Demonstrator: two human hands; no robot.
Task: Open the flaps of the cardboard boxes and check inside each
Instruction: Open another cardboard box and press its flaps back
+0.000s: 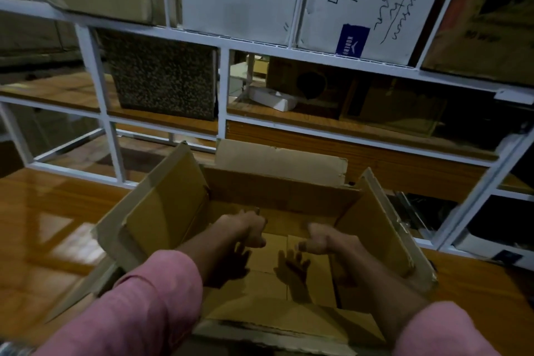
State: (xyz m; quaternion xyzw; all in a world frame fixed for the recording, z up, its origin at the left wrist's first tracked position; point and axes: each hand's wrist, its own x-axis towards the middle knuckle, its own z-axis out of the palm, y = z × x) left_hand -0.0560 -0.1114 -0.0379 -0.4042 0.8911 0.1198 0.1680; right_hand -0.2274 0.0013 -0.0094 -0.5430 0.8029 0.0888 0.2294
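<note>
Head view: cardboard box (277,202) stood on a glossy wooden surface (52,211) before a white shelf rack (222,89), all four flaps raised. Both arms in pink sleeves (138,306) reached inside; left hand (245,228) and right hand (316,240) hung with fingers loosely curled, holding nothing, above the bare box floor

Pink sleeves (138,303) are pushed up both forearms, leaving the hands (248,228) bare.
</note>
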